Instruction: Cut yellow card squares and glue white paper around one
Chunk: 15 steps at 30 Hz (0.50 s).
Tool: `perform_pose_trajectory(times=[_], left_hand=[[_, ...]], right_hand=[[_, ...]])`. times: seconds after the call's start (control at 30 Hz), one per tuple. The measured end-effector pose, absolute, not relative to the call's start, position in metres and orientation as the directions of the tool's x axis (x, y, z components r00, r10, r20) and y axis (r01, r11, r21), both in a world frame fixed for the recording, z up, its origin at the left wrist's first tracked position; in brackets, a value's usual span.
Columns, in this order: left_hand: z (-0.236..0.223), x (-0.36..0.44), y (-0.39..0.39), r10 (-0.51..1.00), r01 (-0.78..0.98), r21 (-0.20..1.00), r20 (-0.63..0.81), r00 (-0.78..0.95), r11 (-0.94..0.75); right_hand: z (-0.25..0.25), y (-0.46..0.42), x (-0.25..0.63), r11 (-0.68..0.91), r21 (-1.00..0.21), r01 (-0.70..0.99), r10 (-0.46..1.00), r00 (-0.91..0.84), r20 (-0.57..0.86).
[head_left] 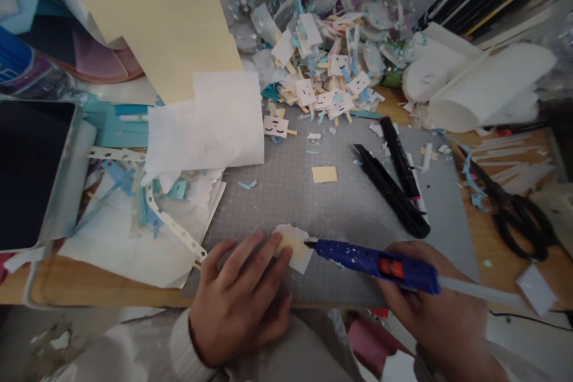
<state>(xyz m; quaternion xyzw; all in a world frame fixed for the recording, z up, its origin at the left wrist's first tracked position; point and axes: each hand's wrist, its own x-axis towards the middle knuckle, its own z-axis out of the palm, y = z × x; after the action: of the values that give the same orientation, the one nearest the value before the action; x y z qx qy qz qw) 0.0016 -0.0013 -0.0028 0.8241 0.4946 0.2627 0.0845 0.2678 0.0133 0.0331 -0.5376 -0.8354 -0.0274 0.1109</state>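
My left hand (244, 301) lies palm down at the mat's near edge, fingers stretched out. Its fingertips touch a small cream piece of paper that lies on a torn-edged white paper scrap (301, 261). My right hand (430, 298) is wrapped round a blue hot glue gun (347, 255) with a red part on its side and a whitish glue stick coming out of its back. The dark nozzle points left, at the edge of the white scrap; whether it touches cannot be made out. A cream paper rectangle (324, 174) rests on the grey cutting mat (277, 194) beyond.
Right of centre lie a black utility knife (389, 191), a black marker (399, 155) and black-handled scissors (521, 221). Small paper figures with drawn faces (331, 92) are heaped at the back. White sheets (210, 125), paper scraps and a dark-screened tablet (33, 173) occupy the left.
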Motion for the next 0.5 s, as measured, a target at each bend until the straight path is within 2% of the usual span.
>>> perform_pose_trajectory(times=[0.17,0.33,0.4,0.47,0.5], left_hand=[[-0.002,0.0,-0.001,0.849,0.769,0.377,0.346,0.401,-0.516],[-0.001,0.0,-0.001,0.834,0.768,0.348,0.353,0.425,-0.538],[-0.001,0.0,-0.001,0.827,0.765,0.339,0.357,0.435,-0.549],[-0.002,0.0,-0.002,0.819,0.759,0.331,0.361,0.446,-0.56],[-0.002,0.0,-0.002,0.814,0.755,0.328,0.365,0.452,-0.567]], right_hand=[[0.035,0.011,0.271,0.429,-0.056,0.902,0.884,-0.406,0.232],[0.031,-0.001,0.279,0.401,-0.092,0.912,0.892,-0.366,0.264],[0.029,-0.007,0.288,0.297,-0.073,0.952,0.91,-0.259,0.325],[0.026,-0.013,0.303,0.055,-0.064,0.996,0.907,-0.023,0.42],[0.024,-0.015,0.313,-0.072,-0.102,0.992,0.89,0.11,0.443]])
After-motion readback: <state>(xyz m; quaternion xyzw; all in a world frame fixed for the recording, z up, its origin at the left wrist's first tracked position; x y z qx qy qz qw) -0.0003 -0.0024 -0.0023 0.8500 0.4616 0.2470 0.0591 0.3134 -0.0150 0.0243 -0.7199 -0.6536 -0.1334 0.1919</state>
